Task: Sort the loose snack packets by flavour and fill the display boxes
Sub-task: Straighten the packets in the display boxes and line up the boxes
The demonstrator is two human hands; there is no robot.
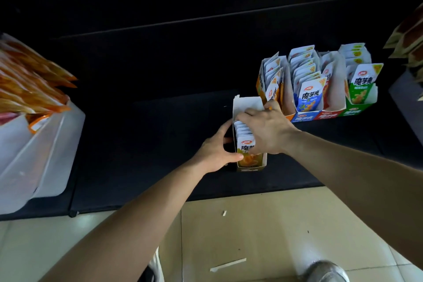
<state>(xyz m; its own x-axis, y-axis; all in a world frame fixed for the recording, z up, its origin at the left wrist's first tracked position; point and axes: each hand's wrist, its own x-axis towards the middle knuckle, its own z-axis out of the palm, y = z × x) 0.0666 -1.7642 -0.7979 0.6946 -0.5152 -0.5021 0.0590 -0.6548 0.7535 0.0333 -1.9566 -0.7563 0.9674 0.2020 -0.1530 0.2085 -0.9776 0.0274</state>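
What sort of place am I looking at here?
Probably a shop shelf being stocked: a row of branded display boxes full of snack packets, a clear bin of orange packets, and the left hand gripping a yellow box.

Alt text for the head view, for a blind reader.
Two bare hands handle a yellow display box of snack packets on a dark table: the left hand grips its side, the right hand rests on the packets. Four more boxes of packets stand behind at right.
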